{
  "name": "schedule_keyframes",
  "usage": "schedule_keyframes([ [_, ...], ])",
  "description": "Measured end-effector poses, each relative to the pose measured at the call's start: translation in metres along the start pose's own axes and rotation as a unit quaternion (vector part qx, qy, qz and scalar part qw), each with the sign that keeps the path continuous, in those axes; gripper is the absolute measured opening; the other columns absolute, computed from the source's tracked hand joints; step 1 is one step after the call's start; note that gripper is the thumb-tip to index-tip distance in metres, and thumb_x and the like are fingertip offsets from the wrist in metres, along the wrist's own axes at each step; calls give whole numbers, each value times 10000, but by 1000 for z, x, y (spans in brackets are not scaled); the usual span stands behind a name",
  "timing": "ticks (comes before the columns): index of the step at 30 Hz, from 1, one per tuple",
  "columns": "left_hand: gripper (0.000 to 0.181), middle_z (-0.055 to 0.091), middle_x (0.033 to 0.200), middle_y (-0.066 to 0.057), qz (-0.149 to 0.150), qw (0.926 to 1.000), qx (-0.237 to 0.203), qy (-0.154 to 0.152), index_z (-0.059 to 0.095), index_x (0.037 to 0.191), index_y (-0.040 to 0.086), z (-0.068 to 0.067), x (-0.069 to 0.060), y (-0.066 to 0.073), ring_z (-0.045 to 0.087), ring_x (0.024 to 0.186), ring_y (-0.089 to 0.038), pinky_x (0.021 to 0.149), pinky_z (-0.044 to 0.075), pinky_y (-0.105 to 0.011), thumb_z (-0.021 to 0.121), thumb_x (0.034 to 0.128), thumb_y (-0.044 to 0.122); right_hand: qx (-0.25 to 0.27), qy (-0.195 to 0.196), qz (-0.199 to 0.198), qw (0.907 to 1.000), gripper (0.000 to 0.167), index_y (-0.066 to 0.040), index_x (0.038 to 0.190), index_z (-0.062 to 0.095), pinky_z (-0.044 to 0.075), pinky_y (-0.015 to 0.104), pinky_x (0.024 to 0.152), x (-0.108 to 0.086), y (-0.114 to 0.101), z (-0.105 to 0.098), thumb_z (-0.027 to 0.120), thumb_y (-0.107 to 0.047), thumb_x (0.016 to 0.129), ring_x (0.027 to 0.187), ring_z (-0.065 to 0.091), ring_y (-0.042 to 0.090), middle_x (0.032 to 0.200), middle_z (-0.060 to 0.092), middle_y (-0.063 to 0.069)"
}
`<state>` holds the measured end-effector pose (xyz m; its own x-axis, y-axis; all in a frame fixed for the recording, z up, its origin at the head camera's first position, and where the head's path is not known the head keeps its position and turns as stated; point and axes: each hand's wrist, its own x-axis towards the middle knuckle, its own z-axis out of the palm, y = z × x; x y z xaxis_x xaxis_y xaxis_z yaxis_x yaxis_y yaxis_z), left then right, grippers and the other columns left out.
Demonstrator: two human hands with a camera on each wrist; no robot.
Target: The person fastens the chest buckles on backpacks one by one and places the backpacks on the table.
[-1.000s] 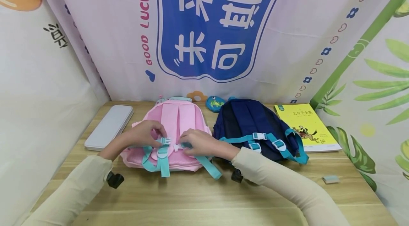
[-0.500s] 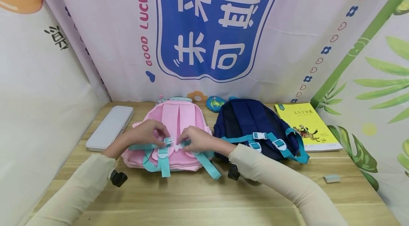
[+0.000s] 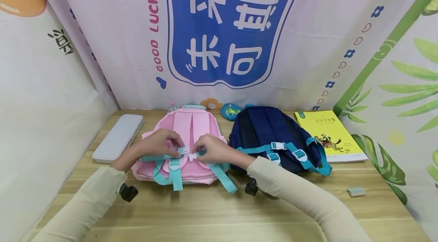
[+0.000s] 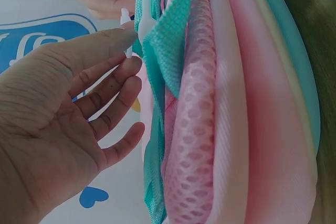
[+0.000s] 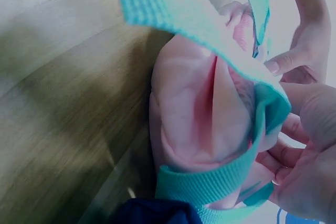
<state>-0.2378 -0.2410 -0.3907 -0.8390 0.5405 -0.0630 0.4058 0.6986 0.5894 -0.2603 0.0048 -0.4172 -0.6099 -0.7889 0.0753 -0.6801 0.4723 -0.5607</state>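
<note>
A pink backpack (image 3: 183, 120) lies strap side up on the table, teal webbing across its lower part. My left hand (image 3: 162, 144) pinches one half of a white strap buckle (image 3: 184, 150) on a teal strap. In the left wrist view, that thumb and forefinger meet at the white plastic (image 4: 127, 27), the other fingers loosely bent. My right hand (image 3: 215, 150) pinches the other white buckle half (image 3: 192, 156). The two halves are very close, the left one slightly higher; whether they touch I cannot tell. Its fingers partly hide the right strap. A loose teal strap end (image 3: 224, 179) hangs toward me.
Close on the right lies a navy backpack (image 3: 258, 124) with teal straps. Beyond it is a yellow book (image 3: 325, 130); a small grey object (image 3: 356, 192) lies nearer. A pale flat case (image 3: 118, 137) sits left. Behind the bags is a round blue item (image 3: 230, 111).
My left hand has moved right with its buckle half, closing the gap to the other half. The right hand has barely shifted, keeping its pinch.
</note>
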Motion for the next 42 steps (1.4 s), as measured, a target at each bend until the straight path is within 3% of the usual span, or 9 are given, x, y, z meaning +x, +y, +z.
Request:
schedule_keyframes([
  [11, 170, 709, 932, 67, 218, 9994, -159, 197, 744, 994, 162, 5, 1, -7, 611, 924, -172, 894, 538, -412, 823, 844, 167, 533, 422, -40, 9977, 200, -67, 1057, 778, 557, 275, 890, -11, 9, -5, 767, -97, 860, 983, 642, 189, 1017, 708, 54],
  [20, 177, 718, 915, 56, 425, 9978, -240, 439, 733, 975, 135, 9, 2, -1, 635, 905, -158, 894, 554, -436, 826, 826, 113, 180, 967, -194, 9950, 179, -79, 1035, 781, 495, 235, 832, -18, 4, -1, 749, -101, 860, 959, 609, 206, 1016, 709, 59],
  [27, 170, 699, 896, 35, 234, 9969, -480, 585, 728, 965, 133, 10, 1, 0, 612, 876, -192, 838, 570, -401, 827, 827, 122, 129, 1361, -204, 9904, 177, -75, 1044, 778, 483, 223, 802, -21, 3, 3, 782, -134, 878, 939, 598, 185, 999, 708, 45],
  [34, 166, 704, 878, 51, 223, 9965, -475, 643, 736, 960, 129, 12, 2, 0, 617, 865, -170, 824, 575, -370, 832, 824, 125, 134, 1420, -135, 9897, 184, -76, 1045, 778, 480, 215, 804, -21, 3, 2, 798, -153, 879, 935, 596, 159, 999, 716, 41],
  [42, 152, 716, 908, 53, 288, 9966, -452, 625, 748, 958, 152, 12, 2, 0, 617, 907, -184, 873, 561, -436, 829, 833, 124, 125, 1412, -115, 9898, 175, -74, 1039, 781, 489, 217, 808, -21, 3, 1, 798, -144, 880, 933, 605, 164, 998, 724, 44],
])
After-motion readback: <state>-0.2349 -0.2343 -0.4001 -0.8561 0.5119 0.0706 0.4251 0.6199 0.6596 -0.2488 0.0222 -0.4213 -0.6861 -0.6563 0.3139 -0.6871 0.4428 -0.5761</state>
